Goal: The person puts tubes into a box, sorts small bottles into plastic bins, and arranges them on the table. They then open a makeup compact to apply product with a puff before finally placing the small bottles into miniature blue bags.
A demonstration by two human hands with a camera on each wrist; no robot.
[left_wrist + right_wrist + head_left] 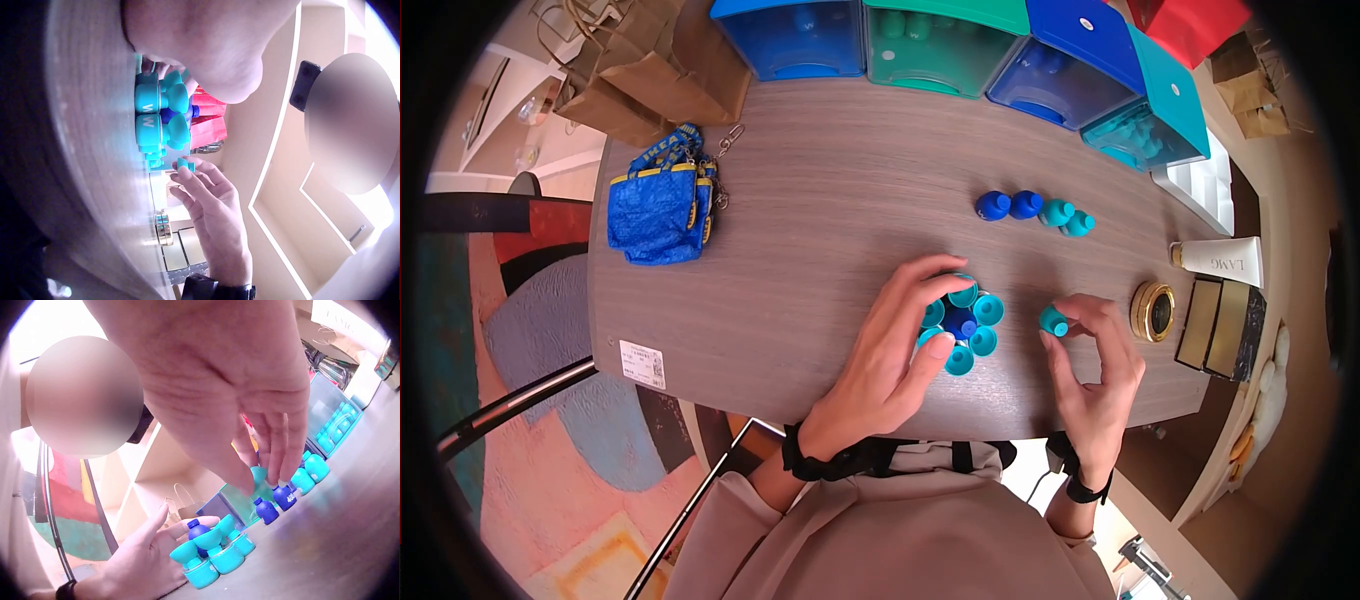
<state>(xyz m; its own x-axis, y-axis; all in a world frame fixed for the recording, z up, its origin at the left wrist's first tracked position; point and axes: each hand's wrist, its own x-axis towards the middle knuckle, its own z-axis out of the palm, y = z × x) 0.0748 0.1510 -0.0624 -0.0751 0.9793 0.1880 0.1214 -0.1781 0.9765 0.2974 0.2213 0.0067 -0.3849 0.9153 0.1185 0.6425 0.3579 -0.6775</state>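
Several small teal bottles (149,130) stand in a tight ring, each topped by an upward-facing teal cup (983,341). A dark blue bottle (960,322) stands in the middle of the ring. My left hand (890,345) cups the ring's left side, fingers reaching behind it and thumb raised over the near cups. To the right, my right hand (1100,365) pinches a small teal bottle top (1054,320), domed with a narrow neck, between thumb and fingertips. It is held above the table, apart from the ring. In the right wrist view this hand mostly hides it.
Two blue bottles (1010,206) and two teal bottles (1067,217) stand in a row farther back. Coloured bins (940,60) line the rear edge. A blue bag (660,205) lies left; a white tube (1222,261), a gold ring (1152,311) and a box (1220,328) lie right.
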